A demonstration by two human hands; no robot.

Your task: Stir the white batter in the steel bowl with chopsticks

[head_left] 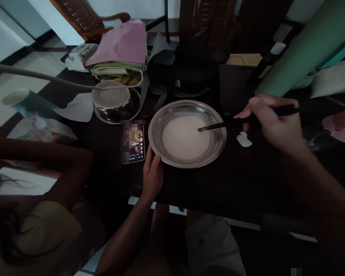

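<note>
Black chopsticks [215, 125] slant leftward into a metal bowl [157, 134] of white liquid [184, 140].
The right hand [277, 122] has its grip closed around the chopsticks near their upper end; their long axis runs nearly crosswise over the bowl's right rim, tips pointing left and slightly towards the person, at the liquid's surface (how far they dip cannot be told). The bowl stands upright on the dark worktop [201, 188], and the left hand [153, 174] holds its near-left edge, grip narrow, thumb at the rim and fingers partly hidden. A lit phone [137, 145] lies just beside the bowl's left side, its long axis pointing away from the person; a crumpled white scrap [243, 139] lies to the right, near the right hand.
</note>
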